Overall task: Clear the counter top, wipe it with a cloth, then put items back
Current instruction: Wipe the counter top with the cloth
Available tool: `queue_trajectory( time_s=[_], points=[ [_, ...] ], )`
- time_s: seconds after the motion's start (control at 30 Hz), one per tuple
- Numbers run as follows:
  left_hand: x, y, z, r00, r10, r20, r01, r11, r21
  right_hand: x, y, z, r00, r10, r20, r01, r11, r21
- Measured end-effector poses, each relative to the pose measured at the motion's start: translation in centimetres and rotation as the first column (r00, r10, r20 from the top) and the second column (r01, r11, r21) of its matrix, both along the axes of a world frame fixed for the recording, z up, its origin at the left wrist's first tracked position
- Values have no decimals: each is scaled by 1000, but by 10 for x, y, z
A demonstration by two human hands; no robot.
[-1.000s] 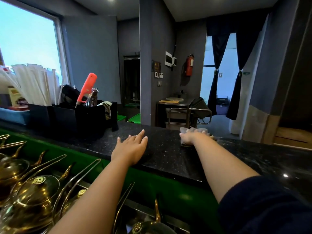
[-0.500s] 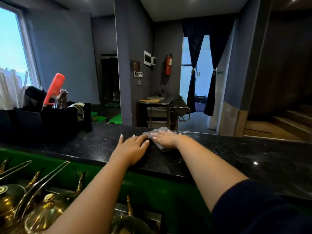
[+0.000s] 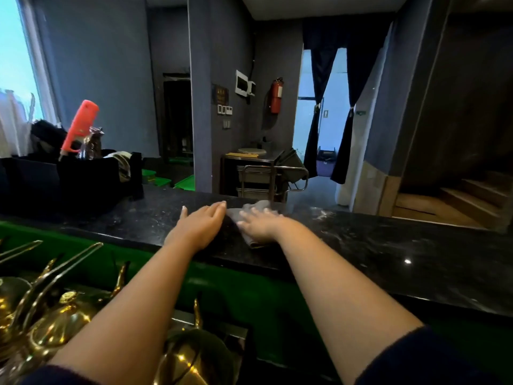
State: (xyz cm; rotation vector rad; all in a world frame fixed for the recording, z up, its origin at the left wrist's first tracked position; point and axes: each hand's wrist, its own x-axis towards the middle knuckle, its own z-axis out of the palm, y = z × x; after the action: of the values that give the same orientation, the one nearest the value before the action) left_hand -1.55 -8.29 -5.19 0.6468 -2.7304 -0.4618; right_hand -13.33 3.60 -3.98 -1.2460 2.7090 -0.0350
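Note:
A black speckled counter top [image 3: 374, 245] runs across the view in front of me. My right hand [image 3: 259, 225] lies flat on a grey cloth [image 3: 256, 207] and presses it onto the counter; most of the cloth is hidden under the hand. My left hand [image 3: 200, 226] rests palm down on the counter just left of the cloth, fingers straight, holding nothing. A black organiser box [image 3: 69, 179] stands at the counter's left end with an orange-red handled tool [image 3: 79, 127] and a metal item sticking up out of it.
Below the counter's near edge runs a green ledge [image 3: 249, 295], with several gold-coloured pots and handles [image 3: 55, 315] at lower left. Beyond the counter are a metal trolley [image 3: 263, 176], a grey pillar, a fire extinguisher [image 3: 276, 95] and wooden stairs [image 3: 458, 198] at right.
My right hand has slid the cloth leftward along the counter until it lies beside my left hand. My view has turned right. The left hand has stayed in place.

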Motion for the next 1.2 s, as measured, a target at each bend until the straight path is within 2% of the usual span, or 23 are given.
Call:
queue_trajectory(
  time_s=[0.1,0.17,0.2,0.3,0.4,0.47,0.57,0.63,0.73,0.8,0.87,0.93,1.0,1.1,1.2],
  points=[
    [3,2,-1,993,36,-110,-27,996,83,37,37,-1,980,197,10,-196,980,-18],
    [4,6,-2,983,61,-172,-39,991,129,34,67,-1,982,188,29,-187,981,-45],
    [4,14,-2,981,65,-183,-37,988,150,29,82,0,990,136,38,-133,989,-67],
    [2,50,-3,984,20,-178,24,970,243,2,110,0,987,-157,28,159,982,-99],
    [4,76,-8,981,2,-194,36,980,194,-8,106,-2,944,-330,-19,328,941,-87],
    [6,80,-5,971,71,-230,-28,983,183,7,90,-2,961,-278,-13,276,958,-80],
    [7,79,-3,965,105,-238,-44,968,247,42,80,-1,998,-56,-29,55,997,-44],
    [8,78,-3,968,98,-230,-30,958,284,56,96,-1,999,46,-21,-47,997,-60],
    [8,78,-4,977,86,-196,-37,969,244,56,143,-1,996,92,9,-91,991,-95],
    [9,78,-3,985,61,-159,-32,984,177,44,173,0,1000,7,24,-5,995,-100],
    [10,78,-4,990,5,-139,11,993,115,29,189,0,986,-166,25,167,981,-100],
    [10,81,-6,990,-38,-137,48,996,69,21,185,-2,947,-320,-2,318,942,-108],
    [9,85,-7,988,-32,-154,42,997,64,29,164,-2,931,-366,-18,362,926,-108],
    [8,96,-2,986,-15,-164,31,995,93,58,134,-3,979,-201,-25,197,974,-112],
    [-2,114,6,973,-94,-212,126,981,147,74,145,-3,998,8,-57,-14,994,-106]
  ],
)
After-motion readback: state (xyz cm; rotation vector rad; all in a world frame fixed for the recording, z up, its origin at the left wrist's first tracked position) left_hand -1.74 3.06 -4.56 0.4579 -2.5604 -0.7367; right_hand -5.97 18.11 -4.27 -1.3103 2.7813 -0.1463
